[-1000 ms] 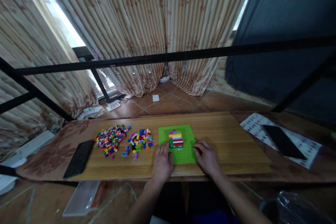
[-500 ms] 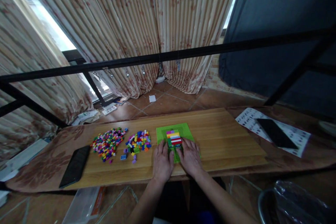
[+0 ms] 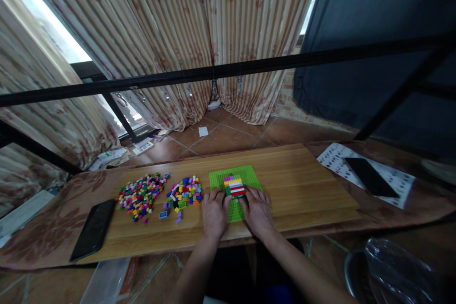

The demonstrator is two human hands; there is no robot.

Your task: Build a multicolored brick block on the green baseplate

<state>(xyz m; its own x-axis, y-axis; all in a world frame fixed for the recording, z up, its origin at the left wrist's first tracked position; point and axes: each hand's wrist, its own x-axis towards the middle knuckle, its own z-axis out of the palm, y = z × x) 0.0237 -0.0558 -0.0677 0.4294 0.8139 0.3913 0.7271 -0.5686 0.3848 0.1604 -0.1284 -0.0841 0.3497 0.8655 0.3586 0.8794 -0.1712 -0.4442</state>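
A small block of stacked toy bricks [image 3: 234,186], in rows of purple, yellow, white and red with green at its left side, sits on a bright green baseplate [image 3: 252,174]. My left hand [image 3: 215,212] lies over the plate's left edge with fingers stretched forward and thumb apart, near the block's lower left corner. On the other side, my right hand [image 3: 257,210] rests on the plate, its fingers spread and the fingertips and thumb at the block's right and near edges. Whether a small brick is under the right fingertips is hidden.
Left of the plate lies a small group of loose bricks [image 3: 185,191], and beyond it a larger brick pile [image 3: 140,194]. A black phone [image 3: 93,229] lies at the wooden board's [image 3: 295,185] left end. At right, a dark tablet-like slab [image 3: 370,176] covers part of a printed sheet [image 3: 329,156].
My left hand has moved slightly left, away from the brick block, and its thumb has spread. My right hand stays beside the block. The whole view has shifted slightly.
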